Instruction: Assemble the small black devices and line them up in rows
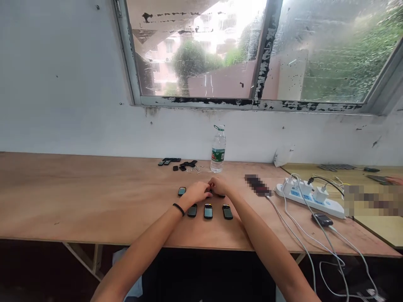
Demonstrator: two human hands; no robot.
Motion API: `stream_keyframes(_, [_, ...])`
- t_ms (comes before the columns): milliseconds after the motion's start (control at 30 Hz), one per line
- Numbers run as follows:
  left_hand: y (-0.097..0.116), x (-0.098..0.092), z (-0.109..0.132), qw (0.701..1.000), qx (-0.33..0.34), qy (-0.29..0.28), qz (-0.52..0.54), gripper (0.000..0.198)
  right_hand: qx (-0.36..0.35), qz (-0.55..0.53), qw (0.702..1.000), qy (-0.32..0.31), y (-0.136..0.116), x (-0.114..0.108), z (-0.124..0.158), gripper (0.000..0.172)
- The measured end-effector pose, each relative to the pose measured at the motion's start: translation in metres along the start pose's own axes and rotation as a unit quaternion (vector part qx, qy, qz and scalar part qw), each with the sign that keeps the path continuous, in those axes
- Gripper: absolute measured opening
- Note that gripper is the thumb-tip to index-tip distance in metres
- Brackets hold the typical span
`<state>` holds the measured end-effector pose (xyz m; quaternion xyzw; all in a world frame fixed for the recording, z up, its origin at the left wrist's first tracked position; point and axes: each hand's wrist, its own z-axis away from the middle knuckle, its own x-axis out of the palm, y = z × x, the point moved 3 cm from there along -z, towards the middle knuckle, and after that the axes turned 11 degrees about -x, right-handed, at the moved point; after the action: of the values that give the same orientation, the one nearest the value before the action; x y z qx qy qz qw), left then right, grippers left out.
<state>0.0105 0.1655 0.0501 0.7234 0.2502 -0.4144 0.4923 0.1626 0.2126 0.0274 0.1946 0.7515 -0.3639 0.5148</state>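
Note:
My left hand [197,193], with a black band on the wrist, meets my right hand [218,185] above the table. The fingers of both are closed together around a small dark piece, mostly hidden by them; it looks like one of the small black devices with screens. Part of another such device shows beneath my right hand. A small device [181,191] lies left of my left hand. Nearer the front edge, a row holds a left device [192,210], a middle device [208,211] and a right device [227,212], all lying flat.
Small black parts [188,164] and pale bits lie toward the wall, beside a water bottle [218,151]. On the right are a blurred-out object [258,185], a white power strip [310,199] with cables, and a black device [322,219]. Another person's hand [394,180] shows at the far right.

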Motion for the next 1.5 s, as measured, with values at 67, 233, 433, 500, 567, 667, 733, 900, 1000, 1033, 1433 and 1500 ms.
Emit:
stream_keyframes(67, [0.0, 0.004, -0.001, 1.0, -0.007, 0.007, -0.008, 0.019, 0.015, 0.001, 1.0, 0.001, 0.001, 0.0, 0.0, 0.027])
stream_keyframes(233, [-0.014, 0.005, -0.003, 0.999, -0.025, 0.012, -0.024, 0.016, -0.014, -0.011, 1.0, 0.019, 0.006, -0.001, 0.001, 0.038])
stream_keyframes(433, [-0.026, -0.004, -0.003, 1.0, -0.024, -0.002, -0.017, 0.008, -0.005, 0.003, 1.0, 0.008, 0.01, 0.004, 0.002, 0.039])
stream_keyframes(500, [-0.027, -0.004, -0.002, 1.0, -0.022, -0.004, -0.013, 0.002, 0.004, 0.012, 1.0, 0.003, 0.01, 0.007, 0.001, 0.038])
stream_keyframes(567, [-0.028, -0.002, -0.002, 1.0, -0.022, -0.004, -0.011, 0.006, 0.008, 0.021, 1.0, 0.007, 0.009, 0.009, 0.0, 0.036])
stream_keyframes(667, [-0.03, 0.0, -0.002, 1.0, -0.027, 0.0, -0.014, 0.009, 0.01, 0.02, 1.0, 0.022, 0.009, 0.01, 0.001, 0.033])
stream_keyframes(733, [-0.031, 0.001, -0.002, 0.999, -0.027, 0.002, -0.02, 0.009, 0.011, 0.004, 0.999, 0.039, 0.009, 0.01, 0.002, 0.03])
stream_keyframes(900, [-0.03, 0.0, -0.001, 0.999, -0.02, 0.0, -0.037, 0.01, -0.015, -0.051, 0.989, 0.14, 0.005, 0.006, 0.003, 0.023])
stream_keyframes(1000, [-0.029, 0.001, -0.001, 0.999, -0.015, 0.0, -0.045, 0.011, -0.027, -0.084, 0.983, 0.159, 0.0, 0.005, 0.003, 0.021])
stream_keyframes(1033, [-0.028, 0.001, -0.001, 0.999, -0.015, 0.001, -0.048, 0.011, -0.027, -0.095, 0.982, 0.158, -0.001, 0.006, 0.003, 0.02])
stream_keyframes(1433, [-0.024, 0.001, 0.0, 0.998, -0.014, 0.004, -0.058, 0.012, -0.015, -0.096, 0.989, 0.115, -0.002, 0.009, 0.005, 0.023])
stream_keyframes(1500, [-0.023, 0.001, 0.0, 0.998, -0.016, 0.004, -0.059, 0.012, -0.015, -0.084, 0.99, 0.11, -0.003, 0.006, 0.005, 0.033])
